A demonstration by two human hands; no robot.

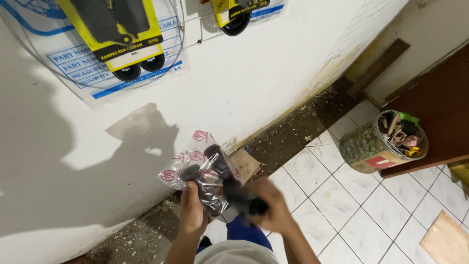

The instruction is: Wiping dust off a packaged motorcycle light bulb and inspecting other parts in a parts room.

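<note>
My left hand [192,211] grips the lower edge of a clear plastic bag [202,168] printed with red round marks, with dark rubbery parts inside it. My right hand [273,210], blurred, is closed on a black part [251,204] that sticks out of the bag's right side. Both hands are held close together in front of a white wall [254,83], above my blue trousers.
Packaged black parts in yellow cards [117,34] hang on the wall above. A round tin [371,146] full of scraps stands on the white tile floor at right, beside a brown wooden door [439,107]. Rubble and cardboard [244,164] lie along the wall base.
</note>
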